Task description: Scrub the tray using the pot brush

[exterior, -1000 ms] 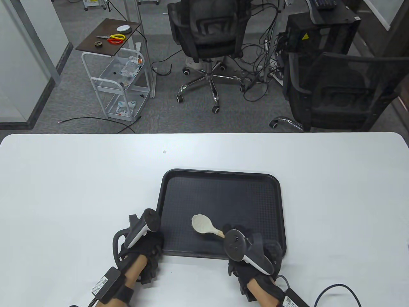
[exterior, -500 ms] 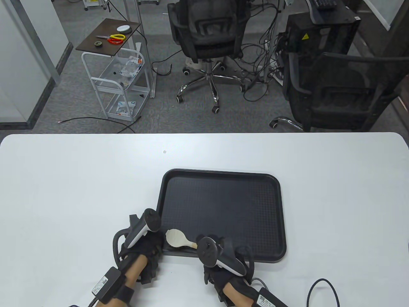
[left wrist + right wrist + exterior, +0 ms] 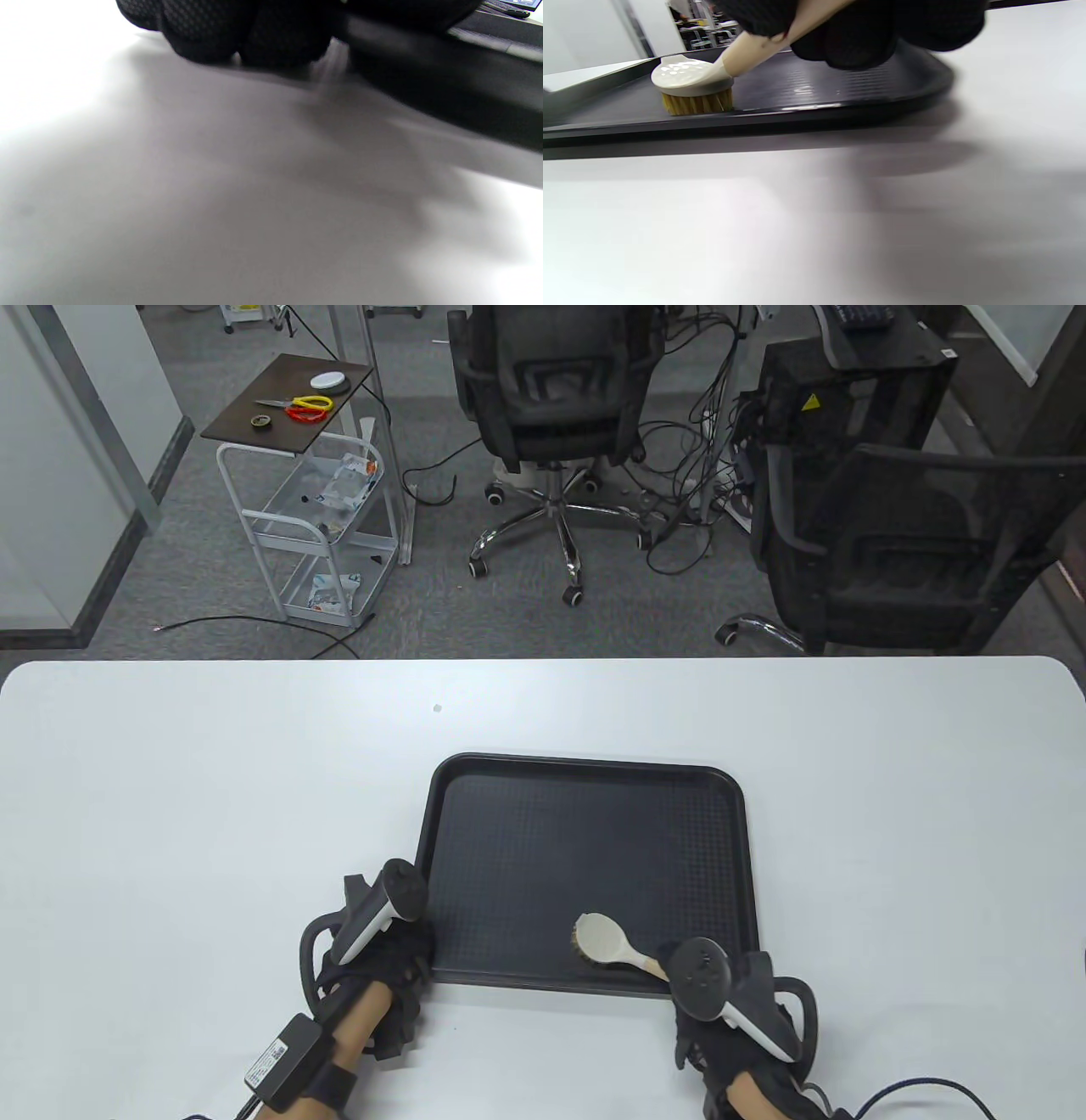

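A black textured tray (image 3: 594, 780) lies flat on the white table (image 3: 170, 780). My right hand (image 3: 721, 993) grips the handle of a cream pot brush (image 3: 601, 940) with tan bristles. The brush head rests bristles-down on the tray's near edge, right of centre, and it also shows in the right wrist view (image 3: 691, 84) on the tray (image 3: 840, 84). My left hand (image 3: 382, 959) rests at the tray's near left corner, fingers against its rim. In the left wrist view the gloved fingers (image 3: 237, 34) lie on the table beside the tray's rim (image 3: 445, 93).
Two black office chairs (image 3: 551, 390) (image 3: 899, 551), a white wire cart (image 3: 322, 517) and floor cables stand beyond the table's far edge. A cable loops near my right wrist (image 3: 916, 1090) at the table's near edge.
My right hand swept the brush left along the tray's near edge to the left corner, then back right to right of centre. My left hand and the tray stayed still.
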Action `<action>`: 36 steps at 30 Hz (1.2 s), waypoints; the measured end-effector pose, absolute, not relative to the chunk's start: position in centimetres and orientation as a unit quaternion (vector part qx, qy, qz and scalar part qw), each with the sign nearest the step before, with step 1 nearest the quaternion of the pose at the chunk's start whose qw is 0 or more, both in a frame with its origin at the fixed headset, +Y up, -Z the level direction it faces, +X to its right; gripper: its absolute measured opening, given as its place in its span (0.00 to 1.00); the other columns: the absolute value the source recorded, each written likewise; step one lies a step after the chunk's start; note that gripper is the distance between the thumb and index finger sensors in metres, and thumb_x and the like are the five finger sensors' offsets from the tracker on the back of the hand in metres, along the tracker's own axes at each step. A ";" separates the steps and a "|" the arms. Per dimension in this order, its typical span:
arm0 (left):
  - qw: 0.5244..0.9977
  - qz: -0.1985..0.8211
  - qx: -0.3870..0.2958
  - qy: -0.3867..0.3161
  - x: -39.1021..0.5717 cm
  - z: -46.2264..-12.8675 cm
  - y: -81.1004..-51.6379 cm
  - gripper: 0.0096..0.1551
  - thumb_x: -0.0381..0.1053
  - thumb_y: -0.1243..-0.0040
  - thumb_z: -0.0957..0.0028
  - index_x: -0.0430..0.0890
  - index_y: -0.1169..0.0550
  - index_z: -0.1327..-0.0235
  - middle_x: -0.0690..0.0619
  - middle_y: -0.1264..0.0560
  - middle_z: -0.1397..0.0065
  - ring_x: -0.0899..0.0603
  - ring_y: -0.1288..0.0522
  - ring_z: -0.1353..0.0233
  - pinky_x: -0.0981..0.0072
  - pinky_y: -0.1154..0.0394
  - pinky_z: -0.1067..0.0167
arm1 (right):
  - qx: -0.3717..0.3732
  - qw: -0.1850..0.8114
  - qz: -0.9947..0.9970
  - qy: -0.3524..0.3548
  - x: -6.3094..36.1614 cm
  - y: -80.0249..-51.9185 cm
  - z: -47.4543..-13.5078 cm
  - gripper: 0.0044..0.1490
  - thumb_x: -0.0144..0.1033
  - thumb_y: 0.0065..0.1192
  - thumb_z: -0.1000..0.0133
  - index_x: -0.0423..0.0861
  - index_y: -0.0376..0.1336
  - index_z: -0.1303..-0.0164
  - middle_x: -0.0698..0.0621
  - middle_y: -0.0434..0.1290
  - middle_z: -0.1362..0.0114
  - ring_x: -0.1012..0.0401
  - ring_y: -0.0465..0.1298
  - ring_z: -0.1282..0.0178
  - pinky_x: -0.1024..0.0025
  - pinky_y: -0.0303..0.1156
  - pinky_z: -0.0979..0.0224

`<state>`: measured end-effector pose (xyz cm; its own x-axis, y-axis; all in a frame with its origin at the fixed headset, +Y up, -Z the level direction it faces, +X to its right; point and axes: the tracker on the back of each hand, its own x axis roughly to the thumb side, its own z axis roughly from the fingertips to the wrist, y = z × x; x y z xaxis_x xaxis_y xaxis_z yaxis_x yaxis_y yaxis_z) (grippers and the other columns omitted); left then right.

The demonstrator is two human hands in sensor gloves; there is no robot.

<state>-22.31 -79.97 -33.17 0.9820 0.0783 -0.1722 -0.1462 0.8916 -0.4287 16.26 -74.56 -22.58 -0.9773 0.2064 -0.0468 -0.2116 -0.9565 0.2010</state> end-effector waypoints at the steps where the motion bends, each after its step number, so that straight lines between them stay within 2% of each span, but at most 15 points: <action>1: 0.969 0.058 -0.226 0.075 -22.3 -33.2 -80.0 0.46 0.62 0.45 0.50 0.45 0.47 0.25 0.53 0.26 0.55 0.46 0.27 0.50 0.44 0.39 0.30 | -0.022 0.104 0.989 0.102 17.1 -74.5 -22.4 0.33 0.32 0.63 0.46 0.55 0.63 0.28 0.45 0.67 0.26 0.50 0.75 0.39 0.52 0.75 0.40; 6: 0.969 0.060 -0.226 0.075 -22.3 -33.2 -80.0 0.46 0.62 0.45 0.50 0.45 0.47 0.25 0.53 0.26 0.55 0.46 0.27 0.50 0.44 0.39 0.30 | -0.073 0.098 0.987 0.102 22.1 -74.2 -21.7 0.32 0.31 0.63 0.46 0.54 0.63 0.28 0.44 0.67 0.27 0.50 0.75 0.39 0.51 0.75 0.40; 11: 0.969 0.059 -0.226 0.075 -22.3 -33.2 -80.0 0.46 0.62 0.45 0.50 0.45 0.47 0.25 0.53 0.26 0.55 0.46 0.27 0.50 0.44 0.39 0.30 | -0.097 0.081 0.987 0.095 24.3 -73.6 -21.4 0.32 0.30 0.64 0.46 0.53 0.64 0.28 0.44 0.67 0.27 0.49 0.75 0.39 0.50 0.74 0.40; 18: 0.970 0.058 -0.225 0.076 -22.3 -33.2 -80.0 0.46 0.62 0.45 0.50 0.45 0.47 0.25 0.53 0.26 0.55 0.46 0.27 0.50 0.44 0.39 0.30 | -0.085 0.078 0.990 0.079 24.1 -72.3 -21.6 0.33 0.32 0.64 0.46 0.53 0.63 0.28 0.44 0.67 0.27 0.50 0.75 0.40 0.52 0.74 0.41; 27: 0.970 0.057 -0.223 0.077 -22.3 -33.1 -80.0 0.46 0.62 0.45 0.51 0.45 0.47 0.25 0.53 0.26 0.55 0.46 0.27 0.50 0.44 0.39 0.30 | -0.031 0.176 0.983 -0.032 22.5 -70.3 -21.3 0.35 0.36 0.66 0.46 0.54 0.61 0.26 0.47 0.67 0.27 0.54 0.76 0.40 0.57 0.76 0.42; 33: 0.971 0.056 -0.219 0.079 -22.3 -33.1 -79.9 0.46 0.63 0.45 0.51 0.45 0.46 0.24 0.53 0.26 0.55 0.46 0.26 0.51 0.45 0.39 0.31 | 0.005 0.227 0.969 -0.095 22.3 -71.7 -21.3 0.36 0.39 0.68 0.47 0.55 0.61 0.26 0.48 0.68 0.28 0.57 0.77 0.42 0.60 0.77 0.43; 36: 0.973 0.049 -0.211 0.087 -22.1 -33.1 -79.9 0.46 0.63 0.44 0.51 0.45 0.44 0.25 0.53 0.23 0.61 0.46 0.24 0.56 0.46 0.34 0.36 | 0.023 0.209 0.969 -0.129 22.4 -72.9 -20.9 0.35 0.40 0.68 0.48 0.54 0.62 0.28 0.48 0.69 0.30 0.57 0.77 0.42 0.60 0.78 0.43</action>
